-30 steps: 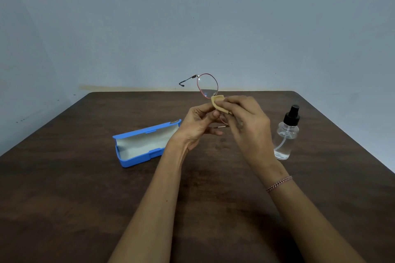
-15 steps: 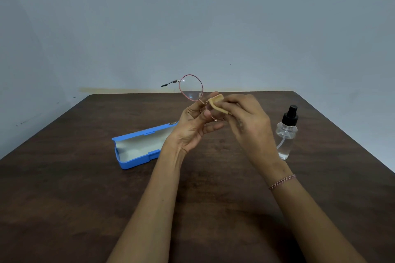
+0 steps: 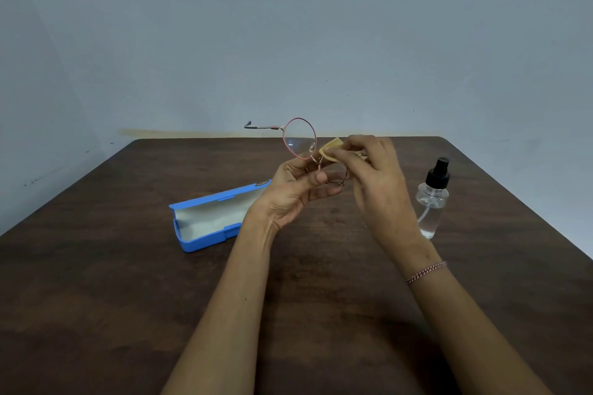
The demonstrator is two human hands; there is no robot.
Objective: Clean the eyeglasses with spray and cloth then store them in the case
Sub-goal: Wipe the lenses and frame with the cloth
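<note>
Pink-rimmed eyeglasses [image 3: 299, 137] are held up above the dark wooden table [image 3: 128, 282], one lens raised and its temple arm pointing left. My left hand [image 3: 296, 191] grips the frame near the bridge. My right hand [image 3: 373, 176] pinches a small tan cloth [image 3: 330, 149] against the lower lens, which is mostly hidden behind the fingers. An open blue case [image 3: 208, 221] with a pale lining lies on the table left of my hands. A clear spray bottle [image 3: 431, 199] with a black nozzle stands upright to the right.
The table meets a plain grey-blue wall [image 3: 288, 41] at its far edge. Its right edge runs diagonally just beyond the bottle. A beaded bracelet [image 3: 425, 272] circles my right wrist.
The glasses turned in my left hand, so the raised lens swung left and then back toward centre, with the temple arm now level. My right hand keeps the cloth on the other lens.
</note>
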